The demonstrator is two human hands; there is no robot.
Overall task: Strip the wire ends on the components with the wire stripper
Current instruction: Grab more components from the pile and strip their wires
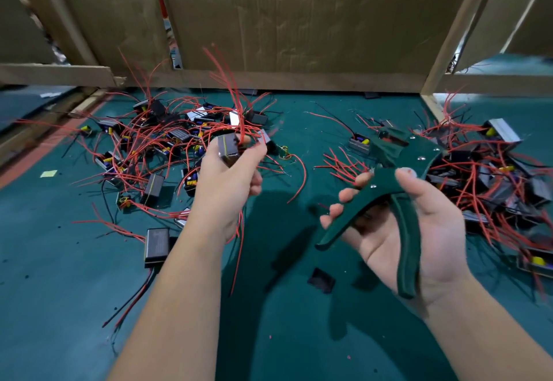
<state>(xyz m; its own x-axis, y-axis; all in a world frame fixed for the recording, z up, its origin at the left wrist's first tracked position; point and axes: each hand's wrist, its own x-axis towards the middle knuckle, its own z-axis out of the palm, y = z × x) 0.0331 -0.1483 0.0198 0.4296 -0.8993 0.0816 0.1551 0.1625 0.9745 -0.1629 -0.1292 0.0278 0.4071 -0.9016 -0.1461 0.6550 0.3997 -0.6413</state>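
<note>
1. Heaps on the green table mat (284, 335): left heap (155, 144) of black-cased components with tangled red and black leads at far left, and right heap (493, 177) of the same parts at right; both lie straight on the mat
2. Cardboard sheets (299, 21) on a wooden frame stand along the far edge
3. Left hand (230, 171) is raised over the near edge of the left heap, with fingers and thumb curled round the held component (228, 148); its red wires (223, 69) stand up toward the far side, and more trail down past the wrist
4. Right hand (419, 225), palm up, is right of centre and grips the wire stripper (398, 177): one green handle lies along the palm, the other rests on the curled fingertips, and the thumb sits on top near the pivot; the handles are spread apart
5. Stripper head points far, blurred, just right of the held component and not touching it
6. One lone component (157, 246) lies near left; a small black piece (321, 279) lies on the mat under the stripper
</note>
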